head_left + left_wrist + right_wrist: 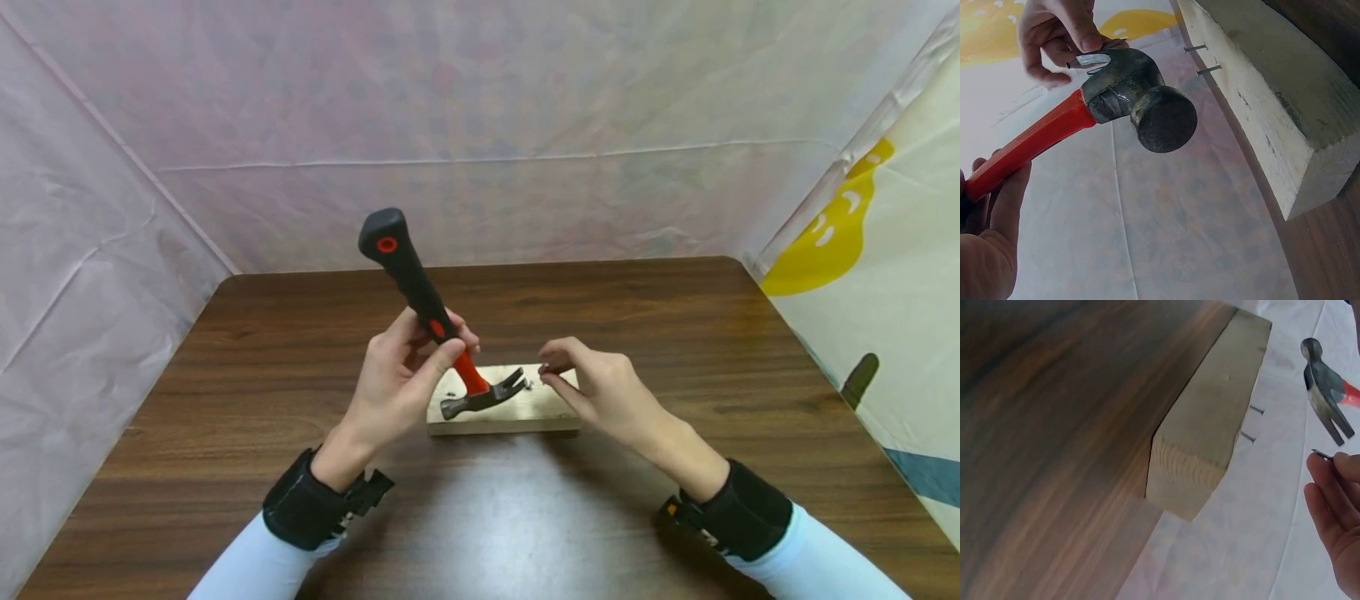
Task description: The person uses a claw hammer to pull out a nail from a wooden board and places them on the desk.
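From here, the left hand (393,387) grips the claw hammer (422,293), its claw pointing at the right hand (611,387), which pinches a nail (1321,454) just beside it, above the wooden block (553,407) lying lengthwise left to right.

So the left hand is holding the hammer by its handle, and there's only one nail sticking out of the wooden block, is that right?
Not quite: two nails, not one, stick out of the wooden block, as the right wrist view shows. The left hand does hold the hammer by its handle.
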### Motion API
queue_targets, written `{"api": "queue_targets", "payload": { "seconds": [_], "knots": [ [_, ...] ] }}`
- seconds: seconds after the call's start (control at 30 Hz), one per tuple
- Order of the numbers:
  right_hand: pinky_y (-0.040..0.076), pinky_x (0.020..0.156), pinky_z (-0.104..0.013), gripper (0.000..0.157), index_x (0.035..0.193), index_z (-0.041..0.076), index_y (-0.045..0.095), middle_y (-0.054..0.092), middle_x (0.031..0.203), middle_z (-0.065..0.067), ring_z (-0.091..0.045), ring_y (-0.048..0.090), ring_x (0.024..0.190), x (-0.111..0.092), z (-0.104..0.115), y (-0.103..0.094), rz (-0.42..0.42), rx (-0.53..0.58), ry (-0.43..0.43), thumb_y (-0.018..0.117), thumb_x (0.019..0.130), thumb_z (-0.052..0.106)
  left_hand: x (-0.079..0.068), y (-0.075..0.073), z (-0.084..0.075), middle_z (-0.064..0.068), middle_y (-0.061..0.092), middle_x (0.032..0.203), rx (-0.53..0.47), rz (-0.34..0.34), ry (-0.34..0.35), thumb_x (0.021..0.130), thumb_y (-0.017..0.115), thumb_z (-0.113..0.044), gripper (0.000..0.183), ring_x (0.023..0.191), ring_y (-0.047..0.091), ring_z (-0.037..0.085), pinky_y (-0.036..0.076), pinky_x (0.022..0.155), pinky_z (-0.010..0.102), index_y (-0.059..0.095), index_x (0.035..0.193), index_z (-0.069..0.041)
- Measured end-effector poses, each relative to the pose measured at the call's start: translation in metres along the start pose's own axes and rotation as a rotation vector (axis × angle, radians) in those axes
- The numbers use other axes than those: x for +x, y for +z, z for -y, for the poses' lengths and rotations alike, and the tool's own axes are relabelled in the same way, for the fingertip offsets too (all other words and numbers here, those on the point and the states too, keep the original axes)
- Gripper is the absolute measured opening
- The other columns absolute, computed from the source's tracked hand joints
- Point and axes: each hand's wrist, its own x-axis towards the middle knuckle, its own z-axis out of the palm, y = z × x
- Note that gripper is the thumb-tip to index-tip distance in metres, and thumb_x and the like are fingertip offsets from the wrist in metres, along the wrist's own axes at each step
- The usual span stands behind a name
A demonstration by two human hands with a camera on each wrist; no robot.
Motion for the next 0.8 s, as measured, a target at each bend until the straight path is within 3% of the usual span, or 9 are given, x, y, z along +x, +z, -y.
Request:
{"api": "queue_targets", "payload": {
  "seconds": [0.17, 0.3, 0.6, 0.8],
  "knots": [
    [0.053, 0.074, -0.018, 0.029, 0.101, 0.003, 0.063, 0.067, 0.092, 0.0, -0.016, 0.07, 0.08, -0.004, -0.01, -0.008, 0.008, 0.017, 0.015, 0.074, 0.079, -0.011, -0.001, -0.002, 0.001, 0.007, 0.067, 0.099, 0.012, -0.006, 0.002, 0.094, 0.061, 0.009, 0.022, 0.087, 0.069, 0.025, 0.056, 0.079, 0.038, 0.056, 0.114, 0.001],
    [0.054, 0.069, -0.018, 0.032, 0.103, 0.004, 0.066, 0.068, 0.094, 0.0, -0.014, 0.07, 0.078, -0.009, -0.02, -0.014, 0.025, -0.056, 0.057, 0.075, 0.077, -0.014, -0.002, -0.005, 0.004, 0.007, 0.067, 0.099, 0.021, -0.017, -0.005, 0.093, 0.061, 0.009, 0.022, 0.086, 0.069, 0.025, 0.056, 0.077, 0.038, 0.056, 0.114, 0.002],
    [0.055, 0.066, -0.021, 0.03, 0.108, 0.004, 0.07, 0.07, 0.097, -0.006, -0.017, 0.07, 0.077, -0.024, -0.041, -0.025, 0.071, -0.205, 0.226, 0.075, 0.081, -0.009, -0.002, -0.011, 0.009, 0.007, 0.067, 0.099, 0.056, -0.024, -0.005, 0.092, 0.061, 0.01, 0.022, 0.085, 0.069, 0.025, 0.057, 0.074, 0.037, 0.056, 0.113, 0.006],
    [0.055, 0.063, -0.029, 0.029, 0.109, -0.001, 0.07, 0.069, 0.091, -0.008, -0.021, 0.068, 0.076, -0.034, -0.055, -0.034, 0.167, -0.285, 0.398, 0.07, 0.082, -0.011, -0.002, -0.014, 0.01, 0.007, 0.067, 0.099, 0.062, -0.03, -0.011, 0.093, 0.062, 0.009, 0.021, 0.086, 0.069, 0.02, 0.056, 0.074, 0.037, 0.056, 0.113, 0.007]
  ]
}}
